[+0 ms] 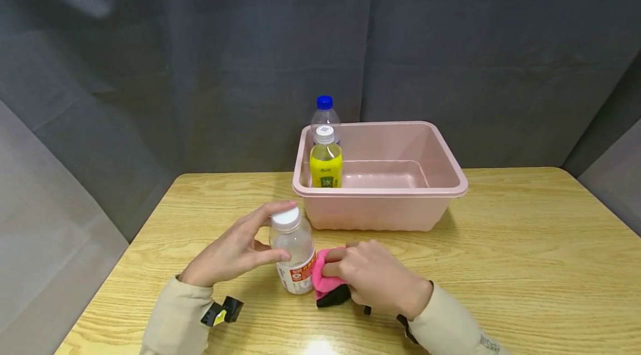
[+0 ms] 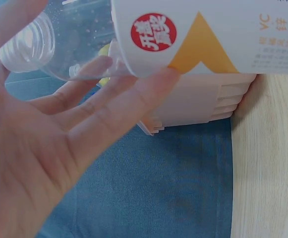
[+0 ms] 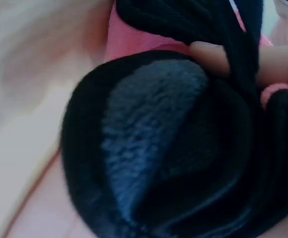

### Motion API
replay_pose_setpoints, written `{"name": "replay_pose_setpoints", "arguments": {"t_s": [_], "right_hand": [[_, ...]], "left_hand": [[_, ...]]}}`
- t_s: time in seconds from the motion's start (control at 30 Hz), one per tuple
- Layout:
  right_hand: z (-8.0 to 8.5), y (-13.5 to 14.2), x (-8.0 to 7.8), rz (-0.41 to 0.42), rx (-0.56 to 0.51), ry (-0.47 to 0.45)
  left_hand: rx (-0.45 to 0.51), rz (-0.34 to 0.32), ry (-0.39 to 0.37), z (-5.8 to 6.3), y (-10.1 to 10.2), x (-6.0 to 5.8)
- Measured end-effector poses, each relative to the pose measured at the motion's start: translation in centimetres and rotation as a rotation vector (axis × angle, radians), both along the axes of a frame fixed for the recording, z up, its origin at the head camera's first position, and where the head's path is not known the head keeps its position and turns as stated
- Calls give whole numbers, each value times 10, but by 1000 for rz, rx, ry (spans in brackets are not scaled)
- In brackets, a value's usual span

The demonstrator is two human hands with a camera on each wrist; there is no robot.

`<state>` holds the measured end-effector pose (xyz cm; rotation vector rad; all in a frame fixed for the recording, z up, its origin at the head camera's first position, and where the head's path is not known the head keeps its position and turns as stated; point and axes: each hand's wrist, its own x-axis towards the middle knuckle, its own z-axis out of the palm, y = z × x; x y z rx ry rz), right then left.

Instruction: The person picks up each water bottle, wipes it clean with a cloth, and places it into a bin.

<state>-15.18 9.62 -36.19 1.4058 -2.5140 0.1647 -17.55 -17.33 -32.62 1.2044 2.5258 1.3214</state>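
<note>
A clear plastic bottle point(image 1: 295, 246) with a white cap and a white-and-red label stands on the wooden table, leaning slightly. My left hand point(image 1: 232, 249) holds it from the left, fingers up by the cap and thumb on its side. The left wrist view shows those fingers point(image 2: 114, 111) against the bottle's wall and label point(image 2: 233, 34). Right beside the bottle, my right hand point(image 1: 375, 274) grips a bunched pink-and-black cloth point(image 1: 325, 277) at the label's lower edge. Up close, the cloth point(image 3: 148, 129) shows black folds, a fuzzy grey patch and pink parts.
Behind the hands stands a pink plastic bin point(image 1: 375, 210). At its left end are a yellow-labelled bottle point(image 1: 325, 168) with a white cap and a clear bottle point(image 1: 324, 116) with a blue cap. A dark curtain point(image 1: 270, 65) hangs behind the table point(image 1: 526, 243).
</note>
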Motion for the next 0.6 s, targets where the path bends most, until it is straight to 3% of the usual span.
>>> {"name": "replay_pose_setpoints", "arguments": {"t_s": [0.13,0.37,0.6], "right_hand": [[12,6,1,-15,-84,78],[24,10,1,15,-364,269],[24,10,1,11,-377,245]], "left_hand": [[5,-13,7,-1,0,-1],[6,-17,14,0,0,-1],[-39,20,50,1,3,1]]}}
